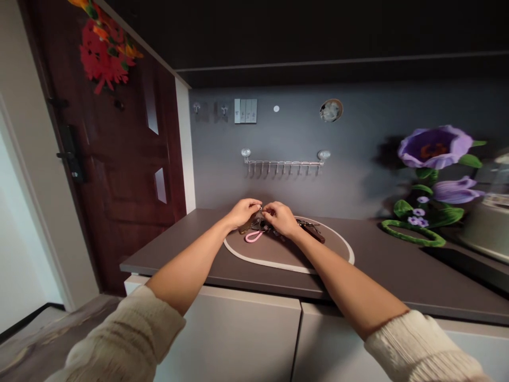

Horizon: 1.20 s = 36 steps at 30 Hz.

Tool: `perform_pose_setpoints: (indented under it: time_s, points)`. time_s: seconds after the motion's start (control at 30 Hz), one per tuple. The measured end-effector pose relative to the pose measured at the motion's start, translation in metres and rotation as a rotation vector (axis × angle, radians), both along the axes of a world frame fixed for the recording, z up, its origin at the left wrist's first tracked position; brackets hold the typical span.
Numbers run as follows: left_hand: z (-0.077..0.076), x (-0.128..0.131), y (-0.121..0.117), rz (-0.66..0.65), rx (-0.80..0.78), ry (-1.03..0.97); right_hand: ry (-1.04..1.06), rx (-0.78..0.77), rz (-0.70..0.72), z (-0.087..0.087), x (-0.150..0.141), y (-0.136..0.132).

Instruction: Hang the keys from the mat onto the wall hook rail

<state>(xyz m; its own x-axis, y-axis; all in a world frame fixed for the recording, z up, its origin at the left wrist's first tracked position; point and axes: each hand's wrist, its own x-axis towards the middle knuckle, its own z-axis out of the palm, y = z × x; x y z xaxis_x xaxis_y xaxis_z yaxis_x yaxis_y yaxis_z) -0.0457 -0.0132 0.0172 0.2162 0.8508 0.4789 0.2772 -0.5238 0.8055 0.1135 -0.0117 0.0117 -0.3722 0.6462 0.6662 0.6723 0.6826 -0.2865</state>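
Head cam: both arms reach fwd over a dark grey table (397,265) w/ white cabinet fronts below. Left hand (243,212) and right hand (281,218) meet at the far edge of an oval mat (286,254) w/ a pale rim. Fingers of both hands are curled and pinched together on a bunch of keys (260,223), held just above the mat between the two hands; exact grip pts too small to tell. A pink loop strap (253,236) hangs from the bunch and lies on the mat, just below the left hand. More keys and a dark reddish-brown fob (314,233) lie on the mat right beside the right hand, partly hidden by it.

Behind the hands, on the grey wall, a metal hook rail (283,162). Above it a switch panel (245,111) and a small round wall fitting (331,110). At the table's right end, a purple flower decoration (433,148) w/ green stem and leaves. To the left, a dark red door (131,175) w/ a black handle and a red ornament (104,50) up top. Both sleeves are cream knit, pushed up the forearms.
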Motion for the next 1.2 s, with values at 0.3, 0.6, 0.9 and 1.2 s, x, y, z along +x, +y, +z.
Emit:
perform_pose_setpoints:
  time_s: [0.3,0.6,0.9,1.2]
  points:
    - [0.0012,-0.0003,-0.0006,-0.169,-0.240,-0.297,0.049,0.077,0.026,0.0030,0.0012,-0.0023]
    - [0.0044,-0.0013,-0.0070,-0.237,-0.239,-0.287,0.110,0.088,0.077,0.0058,0.0005,-0.0046]
    - [0.0017,-0.0043,-0.0021,-0.128,-0.088,-0.149,0.229,-0.011,0.134,0.0053,0.0015,0.0005]
    - [0.0009,-0.0053,-0.0015,-0.163,-0.082,-0.126,0.442,-0.113,0.204,0.0066,0.0008,0.0007]
